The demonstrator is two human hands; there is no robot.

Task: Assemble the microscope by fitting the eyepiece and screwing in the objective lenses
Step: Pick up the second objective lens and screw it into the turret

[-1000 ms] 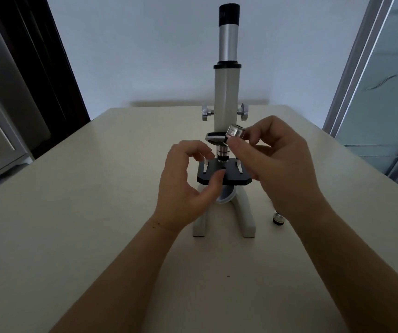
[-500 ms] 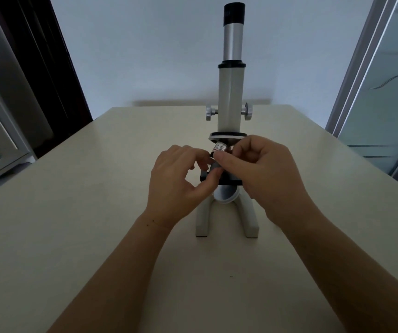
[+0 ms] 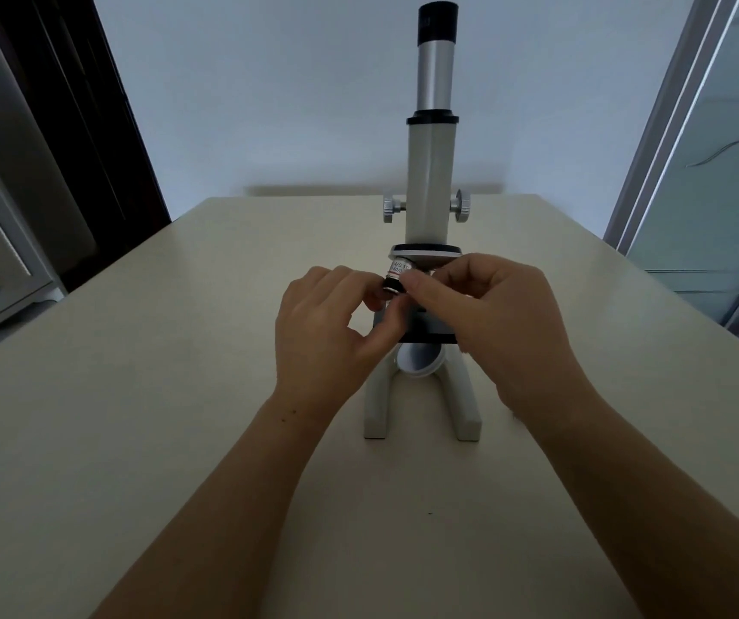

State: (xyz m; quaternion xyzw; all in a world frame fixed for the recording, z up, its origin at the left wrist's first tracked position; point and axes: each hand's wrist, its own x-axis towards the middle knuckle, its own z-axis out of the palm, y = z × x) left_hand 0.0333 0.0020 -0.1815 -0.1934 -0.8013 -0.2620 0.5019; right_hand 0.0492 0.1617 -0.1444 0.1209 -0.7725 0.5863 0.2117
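Both hands have closed in under the nosepiece [image 3: 425, 252] since a second ago. The objective lens [image 3: 398, 273] that my right hand [image 3: 501, 319] held up beside the tube is now just below that disc.

On the pale bench [image 3: 180, 395] the microscope [image 3: 432, 172] stands upright, a little right of centre. Its eyepiece [image 3: 437, 22] is already seated on top of the tube. The black stage [image 3: 432, 335] is half hidden behind the hands.

My left hand [image 3: 327, 337] has its fingers curled around the dark lower end of the lens. The right hand pinches its silver barrel from the other side with the thumb and curled fingers.

The lens leans a little to the left and its top touches the nosepiece. I cannot see whether the thread has caught.

My worry is this lean. If I turn the lens while it sits crooked, I think the thread can cross and jam. If one pinch slips, the lens can fall on the stage just under it.
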